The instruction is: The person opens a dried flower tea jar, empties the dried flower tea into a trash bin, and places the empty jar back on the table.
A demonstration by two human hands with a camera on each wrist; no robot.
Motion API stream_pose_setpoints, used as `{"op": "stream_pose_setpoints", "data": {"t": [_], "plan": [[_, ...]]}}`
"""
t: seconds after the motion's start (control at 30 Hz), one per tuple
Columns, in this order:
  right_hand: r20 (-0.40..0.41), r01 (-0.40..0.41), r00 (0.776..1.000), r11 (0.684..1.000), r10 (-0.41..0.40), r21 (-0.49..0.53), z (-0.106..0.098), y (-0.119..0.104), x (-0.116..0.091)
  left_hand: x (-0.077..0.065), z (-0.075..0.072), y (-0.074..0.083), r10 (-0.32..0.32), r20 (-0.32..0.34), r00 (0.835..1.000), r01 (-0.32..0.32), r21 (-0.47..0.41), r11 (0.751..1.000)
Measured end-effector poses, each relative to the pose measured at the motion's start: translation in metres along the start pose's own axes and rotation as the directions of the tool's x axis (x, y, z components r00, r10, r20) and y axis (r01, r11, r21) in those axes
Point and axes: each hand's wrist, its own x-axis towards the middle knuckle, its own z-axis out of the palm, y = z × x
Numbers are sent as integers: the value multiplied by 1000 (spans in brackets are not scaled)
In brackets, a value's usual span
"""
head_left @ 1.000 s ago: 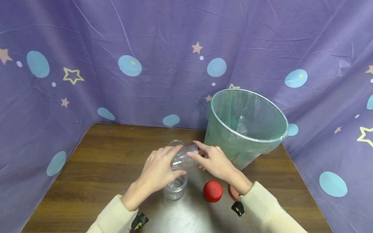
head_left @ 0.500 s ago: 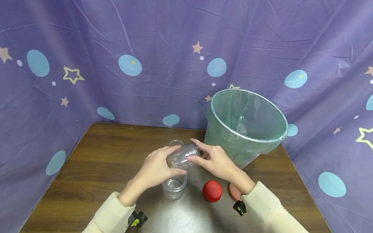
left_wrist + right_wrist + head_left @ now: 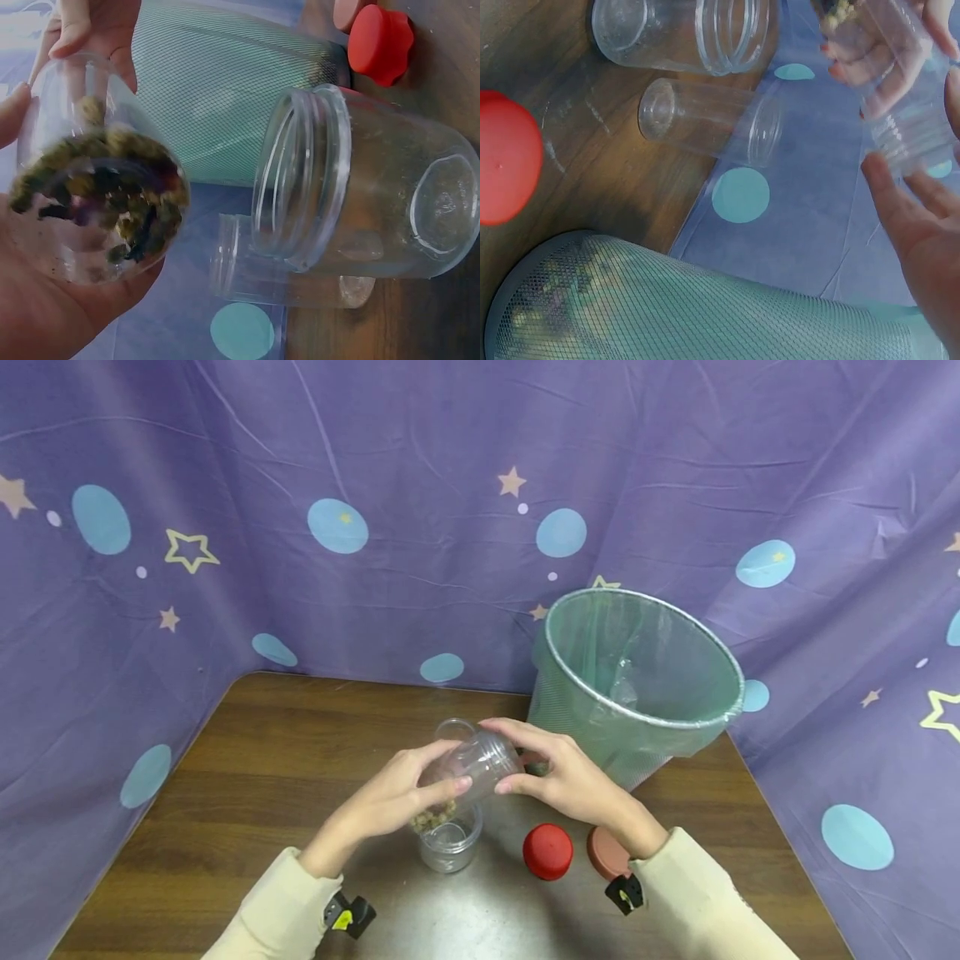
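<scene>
A clear plastic jar [image 3: 476,764] is held tilted in the air between both hands. Dried yellow-green buds with darker bits [image 3: 124,187] lie in its base end, toward the left. My left hand [image 3: 393,793] grips the base end, thumb in front and fingers behind. At the other end, my right hand [image 3: 562,774] holds the threaded mouth between thumb and fingers. Below stands an open, wide clear jar [image 3: 448,852], with nothing seen inside. A narrower clear jar [image 3: 705,124] stands behind it, mostly hidden by the hands in the head view.
At the back right stands a mesh bin [image 3: 637,727] lined with a thin green bag; coloured bits [image 3: 570,285] show through its lower side. A red lid [image 3: 547,852] and a brownish-pink lid [image 3: 607,853] lie on the wooden table [image 3: 300,743]. A purple curtain [image 3: 450,527] hangs behind.
The held jar has shifted slightly left and down at its base, and the buds in it now show in the head view. Both hands have adjusted around it.
</scene>
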Motion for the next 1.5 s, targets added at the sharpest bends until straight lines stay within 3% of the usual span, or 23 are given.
{"op": "stream_pose_setpoints", "data": {"t": [0.1,0.2,0.33,0.47,0.77,0.9,1.0,1.2,1.5], "plan": [[12,2,1000,999,-3,55,-2,1,0,0,-1,0,12,36,999,-10,-52,999],[16,-11,1000,997,10,70,-2,1,-1,1,-1,2,12,20,1000,-11,-43,999],[14,-55,998,995,54,82,-1,-2,-1,2,1,3,-5,-51,999,7,47,999],[-11,-152,988,986,153,67,0,-6,0,2,4,5,1,-139,990,22,165,986],[-92,-415,909,904,407,-100,4,-10,7,-2,17,10,91,-297,950,28,373,928],[-86,-483,875,873,477,-72,6,-9,9,-2,21,9,165,-332,929,-6,432,902],[-80,-504,863,862,500,-49,7,-8,10,-1,21,8,196,-348,917,-19,453,891],[-84,-479,877,876,474,-59,6,-6,11,0,20,9,171,-341,924,-5,438,899],[-41,-406,914,914,405,-26,3,-9,10,0,16,10,107,-336,936,25,367,930]]}}
